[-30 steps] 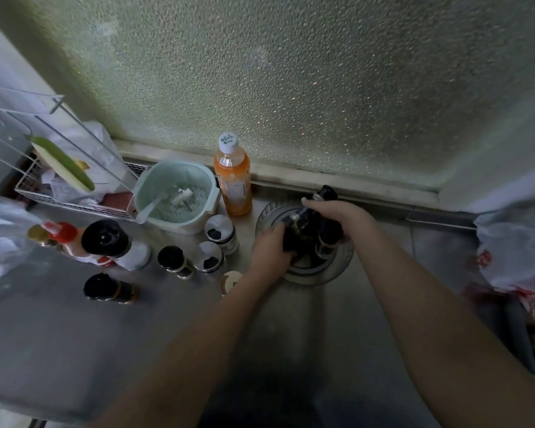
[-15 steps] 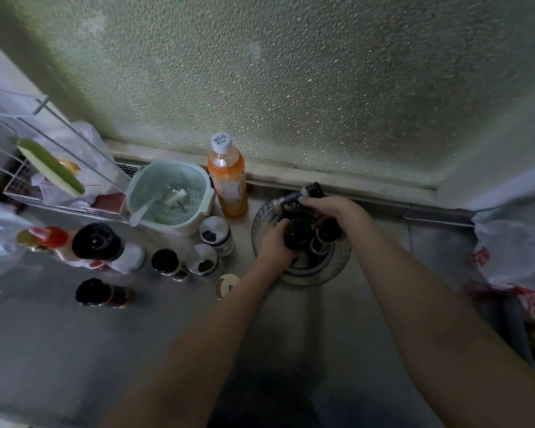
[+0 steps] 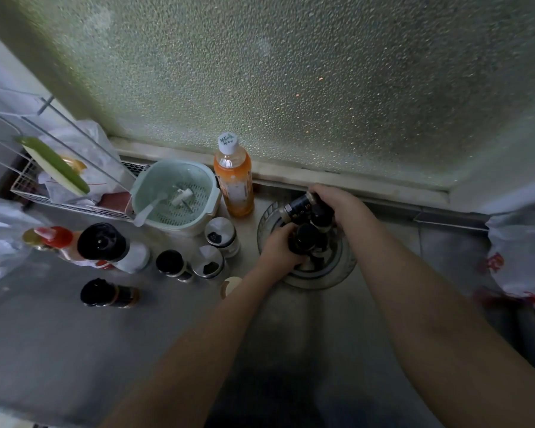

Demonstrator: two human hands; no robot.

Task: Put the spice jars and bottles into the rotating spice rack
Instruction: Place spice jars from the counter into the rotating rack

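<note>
Head-camera view, looking down on a steel counter (image 3: 59,350) set below a pebbled glass window (image 3: 291,88). Both hands are seen at the round rotating spice rack (image 3: 337,273), which stands by the window sill. The right hand (image 3: 340,202) is closed over a dark bottle (image 3: 298,206) that is tilted, its metal-banded end pointing left above the rack's far side. The left hand (image 3: 278,248) is wrapped around a black-capped jar (image 3: 306,237) standing in the rack; another dark-capped jar (image 3: 322,216) is lodged just behind it, under the right hand. How many compartments are filled cannot be told.

Left of the rack, still on the counter, an orange drink bottle (image 3: 233,177) with a white cap is stood beside a pale green strainer basket (image 3: 176,197). Two clear shakers with silver lids (image 3: 221,236) (image 3: 209,262) are placed near a black-lidded jar (image 3: 170,264). Farther left, a large black-capped white bottle (image 3: 105,247) and a red-capped bottle (image 3: 51,239) are grouped together, and a dark bottle with an amber band (image 3: 108,293) is set apart in front of them. A wire dish rack (image 3: 28,168) is seen at the far left.
</note>
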